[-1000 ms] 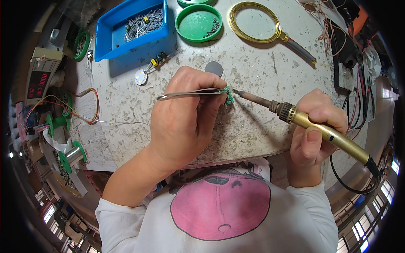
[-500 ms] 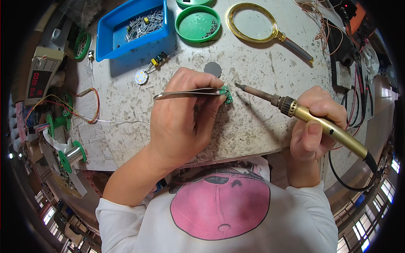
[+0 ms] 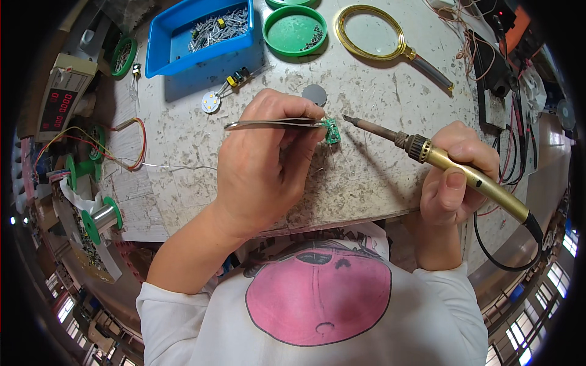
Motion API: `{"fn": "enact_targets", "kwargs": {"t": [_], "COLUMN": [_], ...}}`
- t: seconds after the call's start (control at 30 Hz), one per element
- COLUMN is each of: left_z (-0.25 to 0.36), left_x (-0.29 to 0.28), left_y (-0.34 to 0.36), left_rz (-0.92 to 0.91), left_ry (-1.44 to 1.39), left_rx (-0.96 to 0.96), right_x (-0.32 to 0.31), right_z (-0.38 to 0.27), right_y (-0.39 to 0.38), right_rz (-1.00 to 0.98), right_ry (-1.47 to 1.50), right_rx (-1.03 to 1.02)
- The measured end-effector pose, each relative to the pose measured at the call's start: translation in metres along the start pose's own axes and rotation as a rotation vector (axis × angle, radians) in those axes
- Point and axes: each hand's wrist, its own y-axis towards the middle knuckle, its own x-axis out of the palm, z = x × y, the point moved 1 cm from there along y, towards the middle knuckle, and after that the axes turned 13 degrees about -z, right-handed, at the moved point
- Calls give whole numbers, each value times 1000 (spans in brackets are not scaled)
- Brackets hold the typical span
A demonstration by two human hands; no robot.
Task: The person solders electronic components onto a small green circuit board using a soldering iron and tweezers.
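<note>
Soldering step in hand. Left hand pinching steel tweezers clamped on a small green circuit board over the speckled bench. Right hand gripping the soldering iron, tip just right of the board, not touching. Next probably calls for a steady touch on the joint.

Open bench between my left hand and right hand; I can pass there. Iron tip sits just right of the small green board, narrow gap. Ahead blocked: blue tray, green dish, magnifier. Wire loop and spools crowd the left; cables the right.
</note>
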Motion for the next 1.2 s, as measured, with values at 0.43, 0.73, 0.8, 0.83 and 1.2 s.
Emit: {"fn": "enact_targets", "kwargs": {"t": [0.43, 0.73, 0.8, 0.83, 1.2], "left_z": [-1, -1, -1, -2, -1], "left_x": [3, 4, 4, 4, 4], "left_y": [1, 1, 2, 2, 3], "left_rz": [7, 7, 5, 6, 11], "left_ry": [-100, -67, -64, -63, -37], "left_rx": [-51, -40, -42, -39, -14], "right_x": [3, 4, 4, 4, 1], "right_z": [-5, -7, -8, -8, -4], "right_y": [2, 1, 1, 1, 2], "right_rz": [-47, -32, -35, -34, -65], "right_ry": [-30, -69, -86, -71, 39], "right_rx": [48, 107, 123, 117, 22]}}
